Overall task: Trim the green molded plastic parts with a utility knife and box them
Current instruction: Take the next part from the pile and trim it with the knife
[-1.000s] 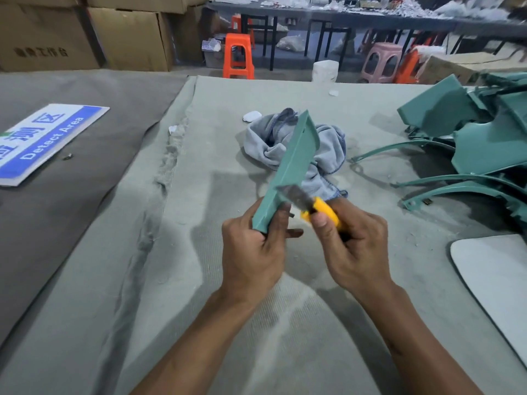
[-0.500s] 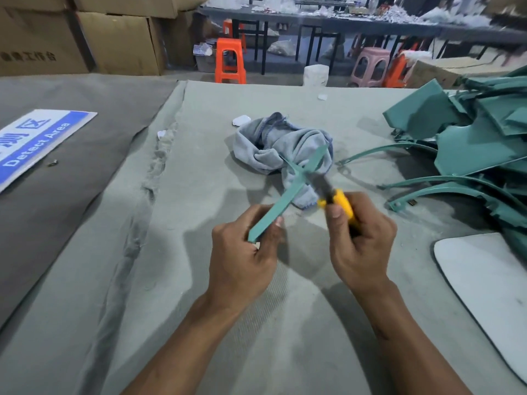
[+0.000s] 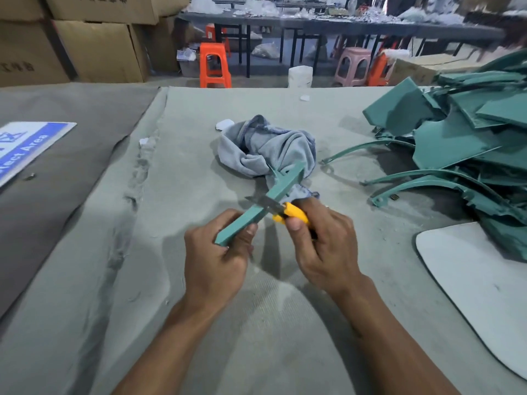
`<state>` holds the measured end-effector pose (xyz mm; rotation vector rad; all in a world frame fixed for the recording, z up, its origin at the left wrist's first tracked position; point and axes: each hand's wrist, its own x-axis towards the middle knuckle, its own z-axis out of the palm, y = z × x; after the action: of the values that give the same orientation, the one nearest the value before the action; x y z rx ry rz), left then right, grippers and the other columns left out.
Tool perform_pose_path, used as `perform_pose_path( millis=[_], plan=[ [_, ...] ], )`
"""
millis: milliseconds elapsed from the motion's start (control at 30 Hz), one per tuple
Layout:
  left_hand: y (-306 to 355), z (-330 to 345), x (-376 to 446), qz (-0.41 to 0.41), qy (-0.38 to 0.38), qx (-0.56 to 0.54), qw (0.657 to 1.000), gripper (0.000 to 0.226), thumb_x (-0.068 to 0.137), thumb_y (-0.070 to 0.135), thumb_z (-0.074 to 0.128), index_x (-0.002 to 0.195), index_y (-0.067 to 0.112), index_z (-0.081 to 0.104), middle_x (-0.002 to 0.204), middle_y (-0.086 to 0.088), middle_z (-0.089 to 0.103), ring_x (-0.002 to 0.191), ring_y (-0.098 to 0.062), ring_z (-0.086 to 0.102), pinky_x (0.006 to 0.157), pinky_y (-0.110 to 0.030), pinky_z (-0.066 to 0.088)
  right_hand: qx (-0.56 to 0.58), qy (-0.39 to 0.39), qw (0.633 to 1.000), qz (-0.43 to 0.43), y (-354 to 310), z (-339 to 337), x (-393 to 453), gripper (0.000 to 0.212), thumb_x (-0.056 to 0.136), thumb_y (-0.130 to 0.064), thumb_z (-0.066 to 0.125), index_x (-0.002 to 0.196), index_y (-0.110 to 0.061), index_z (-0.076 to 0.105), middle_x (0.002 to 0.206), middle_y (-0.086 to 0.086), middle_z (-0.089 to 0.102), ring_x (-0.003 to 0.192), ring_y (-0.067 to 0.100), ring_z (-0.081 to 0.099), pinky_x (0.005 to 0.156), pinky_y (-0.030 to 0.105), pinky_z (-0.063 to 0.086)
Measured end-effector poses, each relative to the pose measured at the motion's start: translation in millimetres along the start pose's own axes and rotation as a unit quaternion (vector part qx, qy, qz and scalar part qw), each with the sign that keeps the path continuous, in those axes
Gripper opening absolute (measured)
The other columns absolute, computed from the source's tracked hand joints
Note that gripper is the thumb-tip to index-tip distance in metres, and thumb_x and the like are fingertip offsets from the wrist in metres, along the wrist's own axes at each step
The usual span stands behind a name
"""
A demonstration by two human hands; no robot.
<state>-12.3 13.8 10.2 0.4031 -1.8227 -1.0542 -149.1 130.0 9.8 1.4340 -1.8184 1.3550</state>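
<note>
The left hand (image 3: 216, 260) clamps a narrow green molded plastic part (image 3: 265, 206) while the right hand (image 3: 322, 246) grips a yellow-handled utility knife (image 3: 285, 212), blade laid across it.

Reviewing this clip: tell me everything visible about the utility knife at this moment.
The utility knife has a yellow plastic-looking handle with a dark part further back, mostly hidden inside the right hand, thumb pressed near its front. A grey metal blade is extended and points left, lying across the edge of the green part that the left hand grips by its lower end. The knife is held above the table, in front of the grey cloth. Whether the blade is cutting in cannot be told.
</note>
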Motion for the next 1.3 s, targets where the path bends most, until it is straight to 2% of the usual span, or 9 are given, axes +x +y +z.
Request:
perform_pose_path(
  millis=[167,300,467,667,767,967,1100,1200,1300],
  plan=[
    [-4.7,-4.7,2.9,0.007,0.019,0.011,1.000,0.008,0.088,0.030,0.069,0.083,0.036,0.071,0.071,0.013,0.068,0.052,-0.009,0.067,0.048,-0.037,0.055,0.078,0.155,0.937,0.304,8.4,7.0,7.1,0.041,0.107,-0.064,0.035,0.080,-0.034,0.045,0.062,-0.002,0.050,0.055,0.029,0.049,0.049,0.051,0.045],
    [-1.5,2.6,-1.3,0.050,-0.015,0.043,0.998,0.029,0.087,0.011,0.072,0.104,0.035,0.073,0.083,0.030,0.071,0.069,-0.005,0.072,0.059,-0.031,0.060,0.240,0.115,0.913,0.309,4.9,-3.3,1.7,0.064,0.098,-0.074,0.047,0.081,-0.013,0.054,0.062,0.015,0.049,0.048,0.034,0.048,0.043,0.048,0.045],
    [0.4,-1.2,0.1,0.169,-0.044,0.098,0.980,0.050,0.081,-0.016,0.064,0.124,0.010,0.069,0.117,0.008,0.073,0.102,-0.002,0.072,0.083,-0.017,0.058,0.556,-0.041,0.715,0.421,-15.7,-7.2,14.0,0.071,0.068,-0.087,0.067,0.075,-0.017,0.068,0.053,0.007,0.043,0.039,0.017,0.038,0.043,0.024,0.037],
    [-2.4,2.6,-3.1,0.265,-0.075,0.100,0.956,0.026,0.100,0.002,0.062,0.124,-0.001,0.069,0.133,-0.011,0.066,0.132,-0.024,0.060,0.103,-0.047,0.054,0.652,0.006,0.560,0.511,-2.7,-31.1,21.7,0.079,0.061,-0.081,0.073,0.092,-0.008,0.068,0.090,0.010,0.067,0.076,0.030,0.060,0.069,0.031,0.053],
    [-6.9,4.4,-1.7,0.256,-0.133,0.106,0.952,0.041,0.090,-0.006,0.072,0.130,0.002,0.066,0.143,-0.011,0.060,0.143,-0.030,0.047,0.113,-0.047,0.046,0.590,-0.036,0.617,0.520,2.5,-36.6,22.5,0.068,0.068,-0.025,0.084,0.126,0.006,0.064,0.136,0.028,0.062,0.120,0.044,0.061,0.110,0.051,0.048],
    [-2.9,10.5,-5.1,0.173,-0.221,0.244,0.928,0.082,0.081,0.010,0.071,0.156,0.013,0.038,0.167,0.002,0.028,0.158,-0.018,0.012,0.124,-0.051,0.024,0.446,0.189,0.767,0.421,0.7,-24.1,24.1,0.019,0.076,-0.006,0.075,0.066,-0.022,0.073,0.078,0.006,0.073,0.075,0.025,0.073,0.070,0.038,0.060],
    [4.8,19.2,-12.5,0.138,-0.240,0.231,0.933,0.081,0.093,0.026,0.065,0.161,0.012,0.022,0.168,0.002,0.025,0.156,-0.013,0.017,0.124,-0.047,0.027,0.411,0.119,0.817,0.386,-15.1,-14.0,20.1,0.016,0.079,-0.022,0.081,0.065,-0.025,0.073,0.067,0.003,0.067,0.059,0.022,0.065,0.056,0.036,0.056],
    [8.8,18.6,-13.5,0.097,-0.167,0.168,0.967,0.063,0.089,0.007,0.058,0.150,0.012,0.048,0.133,-0.006,0.068,0.117,-0.017,0.066,0.097,-0.029,0.054,0.426,-0.003,0.830,0.361,-28.0,-5.7,12.0,0.032,0.078,-0.044,0.086,0.067,-0.020,0.068,0.053,0.008,0.058,0.039,0.018,0.051,0.041,0.026,0.043],
    [10.4,13.0,-8.2,0.012,-0.021,0.137,0.990,0.029,0.087,0.013,0.052,0.110,0.019,0.069,0.068,0.005,0.067,0.059,-0.013,0.063,0.056,-0.025,0.051,0.437,-0.067,0.842,0.309,-38.2,-2.3,8.1,0.059,0.083,-0.068,0.075,0.078,-0.010,0.062,0.056,0.012,0.056,0.039,0.019,0.047,0.041,0.026,0.039]
  ],
)
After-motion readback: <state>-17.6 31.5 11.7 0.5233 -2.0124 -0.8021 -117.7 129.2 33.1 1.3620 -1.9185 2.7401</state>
